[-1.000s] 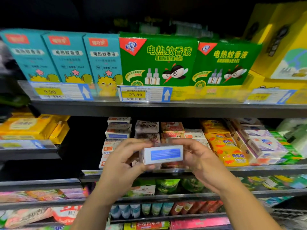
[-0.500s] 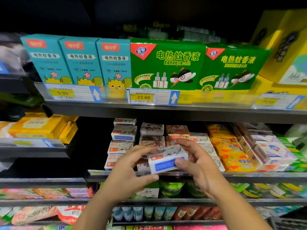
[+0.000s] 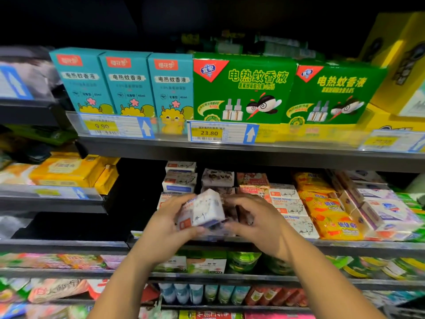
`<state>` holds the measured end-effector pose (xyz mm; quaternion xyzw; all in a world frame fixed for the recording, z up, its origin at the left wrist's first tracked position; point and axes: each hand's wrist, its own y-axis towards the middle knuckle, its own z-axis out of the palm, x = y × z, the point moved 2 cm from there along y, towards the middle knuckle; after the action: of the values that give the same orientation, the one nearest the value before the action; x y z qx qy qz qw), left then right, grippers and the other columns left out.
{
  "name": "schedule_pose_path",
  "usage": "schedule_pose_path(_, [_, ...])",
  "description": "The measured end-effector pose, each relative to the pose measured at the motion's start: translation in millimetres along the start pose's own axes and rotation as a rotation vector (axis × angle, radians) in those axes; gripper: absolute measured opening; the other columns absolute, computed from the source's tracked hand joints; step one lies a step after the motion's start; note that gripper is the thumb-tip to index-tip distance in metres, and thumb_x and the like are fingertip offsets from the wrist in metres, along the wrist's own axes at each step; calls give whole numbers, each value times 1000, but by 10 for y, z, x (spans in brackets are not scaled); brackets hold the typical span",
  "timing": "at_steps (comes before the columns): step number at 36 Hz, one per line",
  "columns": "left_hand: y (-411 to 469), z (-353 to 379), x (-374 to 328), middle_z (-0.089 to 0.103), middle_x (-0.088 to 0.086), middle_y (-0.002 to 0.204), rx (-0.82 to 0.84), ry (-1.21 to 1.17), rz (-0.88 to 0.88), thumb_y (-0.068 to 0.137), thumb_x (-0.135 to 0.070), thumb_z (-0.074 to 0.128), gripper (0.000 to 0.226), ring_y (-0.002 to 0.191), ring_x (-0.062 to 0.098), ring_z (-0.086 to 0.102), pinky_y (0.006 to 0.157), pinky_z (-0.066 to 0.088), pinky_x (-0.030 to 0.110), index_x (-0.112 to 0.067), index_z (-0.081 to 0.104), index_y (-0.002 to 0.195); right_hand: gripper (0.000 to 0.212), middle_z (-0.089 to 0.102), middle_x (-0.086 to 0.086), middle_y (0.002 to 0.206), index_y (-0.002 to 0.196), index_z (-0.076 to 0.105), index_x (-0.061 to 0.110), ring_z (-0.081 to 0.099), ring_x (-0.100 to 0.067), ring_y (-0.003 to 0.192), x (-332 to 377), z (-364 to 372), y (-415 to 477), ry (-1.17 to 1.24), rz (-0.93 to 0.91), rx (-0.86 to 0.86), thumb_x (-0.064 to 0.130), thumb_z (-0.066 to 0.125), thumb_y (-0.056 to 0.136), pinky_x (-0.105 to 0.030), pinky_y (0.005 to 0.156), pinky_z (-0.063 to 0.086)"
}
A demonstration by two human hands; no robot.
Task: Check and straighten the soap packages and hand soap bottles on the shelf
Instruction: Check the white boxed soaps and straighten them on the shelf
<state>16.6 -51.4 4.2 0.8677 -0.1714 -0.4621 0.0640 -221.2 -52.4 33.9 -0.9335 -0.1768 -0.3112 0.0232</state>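
Your view is dim overhead — light hits the green boxes (image 3: 243, 88) frontally, and under the shelf (image 3: 161, 149) it goes black. Edges bend and smear; the soap box (image 3: 202, 210) is motion-blurred.

White soap box (image 3: 202, 209) with orange patch and blue edge; teal cartons (image 3: 126, 85), green boxes (image 3: 243, 88), yellow soap packs (image 3: 331, 215).
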Motion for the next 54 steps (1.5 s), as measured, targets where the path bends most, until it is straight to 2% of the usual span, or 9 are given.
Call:
schedule_pose_path(9, [476, -318, 342, 54, 5, 132, 110, 591, -241, 85, -42, 73, 64, 124, 26, 46, 100, 43, 35, -17, 49, 139, 66, 1, 6, 168, 158, 11, 37, -10, -17, 153, -205, 339, 282, -378, 97, 127, 64, 29, 100, -38, 125, -4])
schedule_pose_path(23, [617, -192, 479, 20, -2, 161, 211, 739, -195, 92, -42, 64, 62, 145, 27, 11, 120, 19, 34, -32, 41, 149, 67, -7, 6, 167, 158, 2, 37, -11, -16, 153, -352, 464, 287, -480, 77, 109, 67, 13, 99, -40, 124, -6])
schedule_pose_path(30, [589, -171, 543, 38, 3, 153, 111, 693, -212, 87, -40, 71, 54, 139, 28, 30, 117, 28, 37, -31, 56, 139, 68, -9, 8, 167, 158, 4, 37, -12, -15, 153, -332, 460, 285, -439, 101, 124, 68, 16, 99, -38, 124, -8])
schedule_pose_path(33, [636, -100, 490, 52, 8, 140, 60, 669, -210, 81, -31, 79, 44, 128, 32, 44, 110, 38, 38, -20, 70, 123, 65, 5, 9, 167, 157, 16, 41, 2, -16, 154, -314, 319, 258, -293, 122, 188, 68, 24, 98, -35, 124, 7])
schedule_pose_path(36, [724, 56, 341, 61, 9, 126, 66, 522, -149, 81, -25, 79, 33, 118, 30, 57, 102, 49, 41, -12, 74, 112, 47, 52, 7, 147, 142, 50, 40, 45, -17, 135, -394, 64, 204, -115, 166, 114, 58, 39, 101, -27, 105, 39])
schedule_pose_path(41, [824, 537, -308, 59, -4, 129, 103, 475, 55, 90, -38, 63, 33, 116, 19, 59, 96, 42, 23, -21, 70, 118, 28, 65, -1, 119, 124, 66, 11, 64, -13, 99, -765, -387, 90, -51, 256, -60, 22, 61, 98, -8, 76, 43])
schedule_pose_path(45, [964, 1084, -577, 33, -11, 153, 305, 507, -5, 93, -59, 51, 56, 139, 15, 34, 113, 29, 27, -33, 46, 143, 33, 68, -8, 115, 121, 67, 17, 65, -28, 108, -1379, -565, 98, -221, 355, -19, 27, 67, 89, -32, 85, 53])
schedule_pose_path(50, [1107, 1639, -633, 5, -5, 166, 343, 730, -26, 91, -72, 36, 78, 152, 21, 3, 121, 0, 38, -33, 17, 156, 62, 65, -10, 130, 139, 56, 19, 58, -30, 122, -1677, -757, 179, -347, 333, 89, 37, 78, 84, -33, 96, 48])
schedule_pose_path(54, [1069, 1760, -560, -5, -8, 166, 336, 749, -35, 93, -71, 29, 80, 153, 18, -4, 123, -1, 42, -32, 3, 158, 41, 70, -7, 116, 123, 63, 26, 64, -30, 110, -1793, -806, 333, -432, 330, 222, 34, 74, 84, -35, 85, 51])
